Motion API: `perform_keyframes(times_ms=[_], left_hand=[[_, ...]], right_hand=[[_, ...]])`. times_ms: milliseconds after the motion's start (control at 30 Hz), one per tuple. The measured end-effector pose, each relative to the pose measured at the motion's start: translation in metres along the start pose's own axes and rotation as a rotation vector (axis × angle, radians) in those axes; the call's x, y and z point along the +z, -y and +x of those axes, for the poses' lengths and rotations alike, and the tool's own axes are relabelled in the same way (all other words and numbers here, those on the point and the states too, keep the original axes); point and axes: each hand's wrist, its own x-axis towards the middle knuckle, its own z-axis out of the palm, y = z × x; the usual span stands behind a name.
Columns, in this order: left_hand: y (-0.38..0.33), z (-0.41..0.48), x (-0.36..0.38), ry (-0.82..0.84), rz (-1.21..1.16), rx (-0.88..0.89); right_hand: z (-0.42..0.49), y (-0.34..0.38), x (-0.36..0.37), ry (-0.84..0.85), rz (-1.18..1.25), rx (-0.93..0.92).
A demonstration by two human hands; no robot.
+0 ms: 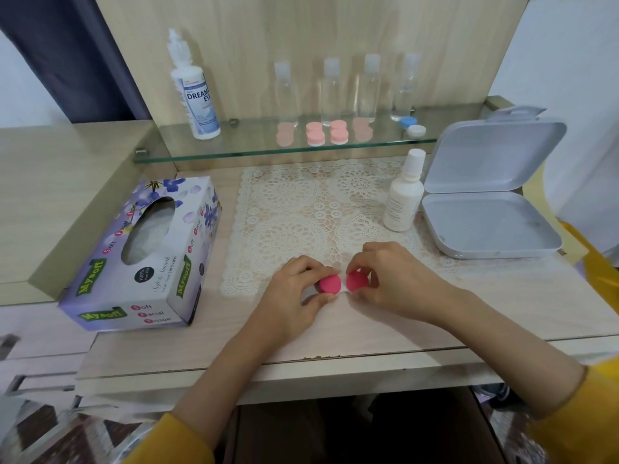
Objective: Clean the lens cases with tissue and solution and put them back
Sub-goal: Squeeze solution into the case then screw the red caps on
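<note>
Left hand (294,291) pinching the left cap of one dark pink lens case (330,284), fingers and thumb curled round it; right hand (392,283) pinching the right cap the same way. Case low over the near edge of one lace mat (301,209) on the surface (335,333), long axis left to right, both caps facing up. Behind, on the glass shelf (234,151): two pale pink cases (315,132), one blue-and-white case (412,126), four clear bottles (368,88), one large solution bottle (195,95). On the surface: one small white bottle (403,195), one open grey box (485,195), one tissue box (140,256)
</note>
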Motion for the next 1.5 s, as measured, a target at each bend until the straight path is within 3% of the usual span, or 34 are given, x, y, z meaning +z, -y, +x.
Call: perform_keyframes(times_ms=[200,367,600,800,967,1167,1333,1500], left_hand=[[0.0,-0.001,0.0,0.012,0.015,0.012],[0.0,0.0,0.0,0.011,-0.008,-0.008],[0.001,0.0,0.0,0.018,-0.006,0.005],[-0.001,0.0,-0.001,0.018,-0.021,-0.013],[-0.001,-0.001,-0.001,0.026,-0.013,-0.005],[-0.001,-0.001,-0.001,0.006,-0.015,-0.013],[-0.003,-0.001,-0.002,0.021,-0.019,-0.013],[-0.003,-0.002,-0.003,0.023,-0.038,-0.025]], right_hand=[[0.002,0.001,0.002,-0.053,-0.012,0.065],[-0.004,-0.005,-0.002,0.003,0.05,-0.088],[0.002,0.003,-0.002,0.001,-0.141,0.108],[-0.002,0.002,-0.003,0.032,-0.029,-0.048],[0.0,-0.001,0.0,-0.058,-0.033,0.067],[-0.006,-0.005,-0.001,-0.029,0.07,-0.086],[-0.006,-0.003,0.001,-0.042,0.05,-0.005],[-0.008,-0.002,0.0,-0.009,0.072,-0.059]])
